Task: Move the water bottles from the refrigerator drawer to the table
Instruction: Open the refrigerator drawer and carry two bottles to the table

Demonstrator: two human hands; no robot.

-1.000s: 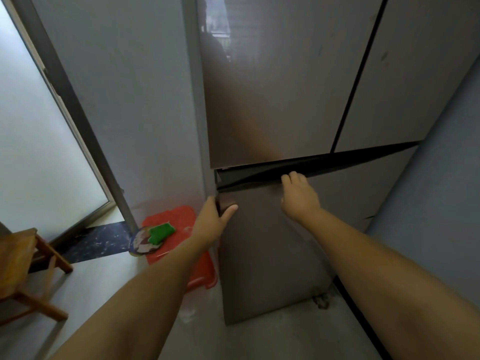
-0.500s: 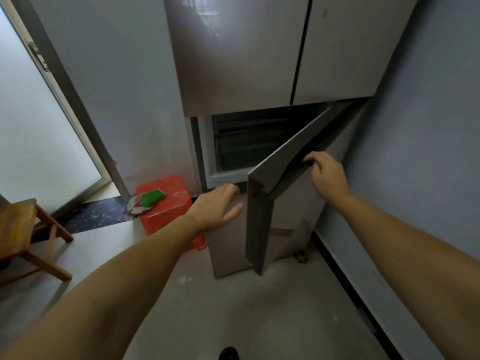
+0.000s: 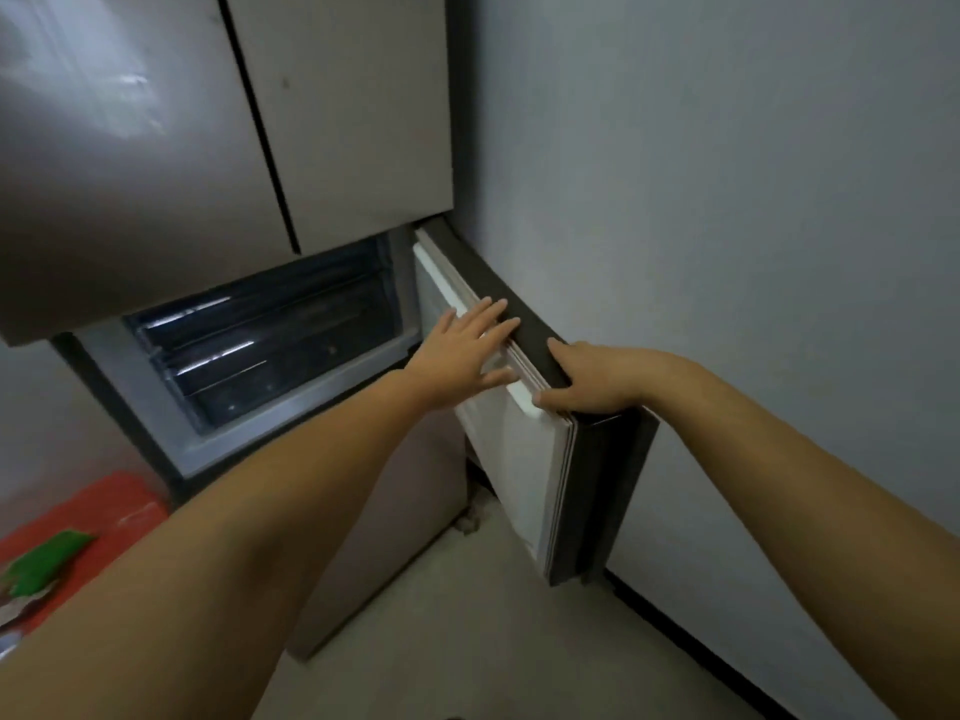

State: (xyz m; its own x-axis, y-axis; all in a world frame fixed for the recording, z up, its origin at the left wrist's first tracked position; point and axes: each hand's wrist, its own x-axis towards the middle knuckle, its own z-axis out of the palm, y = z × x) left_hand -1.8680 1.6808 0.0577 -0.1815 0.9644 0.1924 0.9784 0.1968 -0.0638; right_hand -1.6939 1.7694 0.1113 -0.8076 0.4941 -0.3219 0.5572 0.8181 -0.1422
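With the left hand (image 3: 462,350) flat and the right hand (image 3: 597,379) gripping the white-lined brown refrigerator door (image 3: 524,459), no bottles show in the dark drawer (image 3: 270,356); probably heavy, slippery, best taken round the body.

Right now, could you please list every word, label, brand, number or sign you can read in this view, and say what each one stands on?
None can be read.
Refrigerator doors: bare, only glare.
Open lower door: plain white inner face, no print; the left hand lies flat on it and the right hand holds its top edge.
Green packet on the red bin: too blurred to tell if it has print.
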